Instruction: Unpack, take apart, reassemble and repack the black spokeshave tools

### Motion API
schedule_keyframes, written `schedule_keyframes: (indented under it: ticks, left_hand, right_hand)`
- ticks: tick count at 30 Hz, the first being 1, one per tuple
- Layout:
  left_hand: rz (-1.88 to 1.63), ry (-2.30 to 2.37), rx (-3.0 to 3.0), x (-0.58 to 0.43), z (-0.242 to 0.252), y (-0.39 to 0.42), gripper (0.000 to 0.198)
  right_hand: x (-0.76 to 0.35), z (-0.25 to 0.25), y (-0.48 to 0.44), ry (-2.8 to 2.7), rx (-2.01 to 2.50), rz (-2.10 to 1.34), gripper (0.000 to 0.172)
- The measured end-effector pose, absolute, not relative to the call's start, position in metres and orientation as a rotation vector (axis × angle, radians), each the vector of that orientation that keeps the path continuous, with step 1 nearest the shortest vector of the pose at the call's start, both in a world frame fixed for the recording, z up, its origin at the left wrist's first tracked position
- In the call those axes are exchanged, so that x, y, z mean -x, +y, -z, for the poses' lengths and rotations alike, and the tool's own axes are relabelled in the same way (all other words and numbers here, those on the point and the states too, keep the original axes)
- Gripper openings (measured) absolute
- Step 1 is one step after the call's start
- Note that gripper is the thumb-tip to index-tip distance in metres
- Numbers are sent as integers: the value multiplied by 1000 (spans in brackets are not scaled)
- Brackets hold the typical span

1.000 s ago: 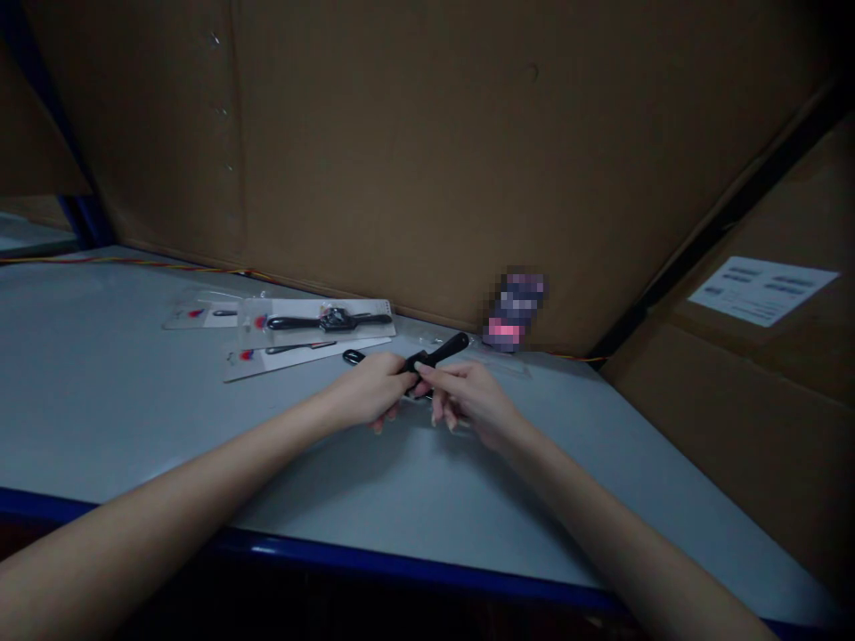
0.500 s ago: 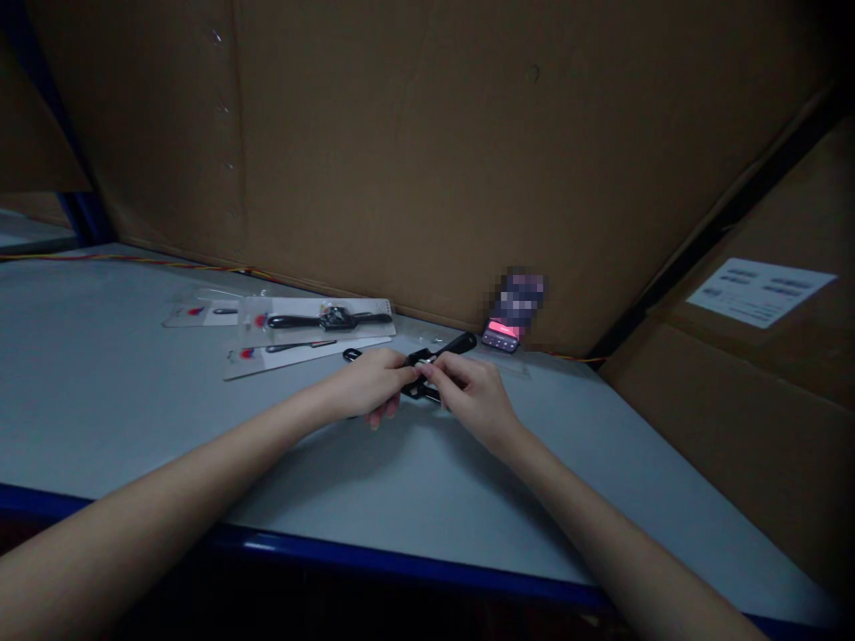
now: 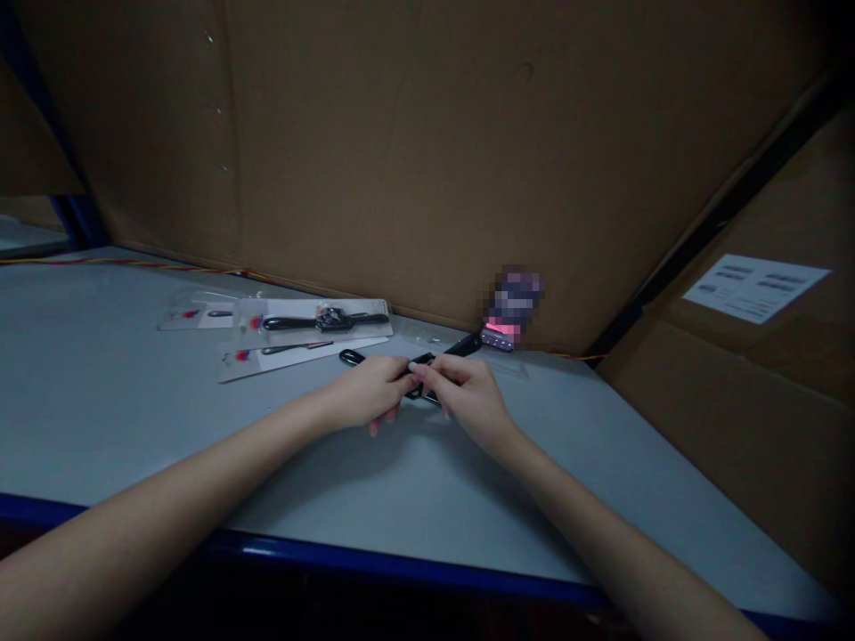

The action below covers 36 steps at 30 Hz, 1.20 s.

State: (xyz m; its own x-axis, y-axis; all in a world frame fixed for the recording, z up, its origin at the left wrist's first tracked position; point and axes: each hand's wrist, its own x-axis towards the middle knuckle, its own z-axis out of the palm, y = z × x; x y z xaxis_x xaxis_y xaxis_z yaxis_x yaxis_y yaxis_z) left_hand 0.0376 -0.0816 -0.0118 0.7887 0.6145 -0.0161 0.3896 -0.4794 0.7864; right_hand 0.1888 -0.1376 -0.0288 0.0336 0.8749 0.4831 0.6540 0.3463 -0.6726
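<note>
Both my hands meet over a black spokeshave [image 3: 422, 360] just above the table. My left hand [image 3: 370, 390] is closed around its middle, thumb on top and fingers curled below. My right hand [image 3: 473, 393] pinches at the tool's centre with thumb and forefinger; the small part right under those fingertips is hidden. One dark handle sticks out to the upper right, and a black looped end shows left of my left hand. Behind, to the left, a packaged spokeshave [image 3: 287, 323] lies on its white card under clear plastic.
Two more carded packs, a lower pack [image 3: 240, 368] and a left pack [image 3: 193, 320], lie near it. A phone [image 3: 511, 312] leans against the cardboard wall [image 3: 374, 160]. Red and yellow wires [image 3: 153, 263] run along the table's back. A labelled cardboard box [image 3: 754, 374] stands right; the table's front edge [image 3: 321, 547] is blue.
Both hands stay at the spokeshave. My right fingertips have shifted slightly left at its centre, and the silvery bit seen there before is now covered. The view has moved slightly.
</note>
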Motion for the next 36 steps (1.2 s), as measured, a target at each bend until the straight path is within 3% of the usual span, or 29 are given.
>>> schedule_keyframes:
  ticks: [3,9,16,23,27,30,36]
  left_hand:
    - [-349,749,-2157,-38,11,-83,24]
    - [-441,801,-2256,-35,7,-84,28]
    - [-679,825,-2604,-34,8,-79,19]
    - [-563,823,-2397,-32,3,-82,21]
    - [-509,776,-2231,-34,6,-80,22]
    - [-472,737,-2070,-38,10,-76,21]
    - [-383,729,-1775,-43,11,-73,19]
  right_hand:
    - [-191,27,-135,-1576,1387,-601,37]
    - [-192,24,-134,-1426,1377,-663,36]
    - [-189,22,-136,-1397,1221,-1038,34]
    - [-200,27,-131,-1279,1055,-1300,31]
    - [-195,32,-131,-1335,1203,-1057,38]
    - [-192,35,-134,-1460,1323,-657,39]
    - [-196,33,-138,-1648,1392,149,18]
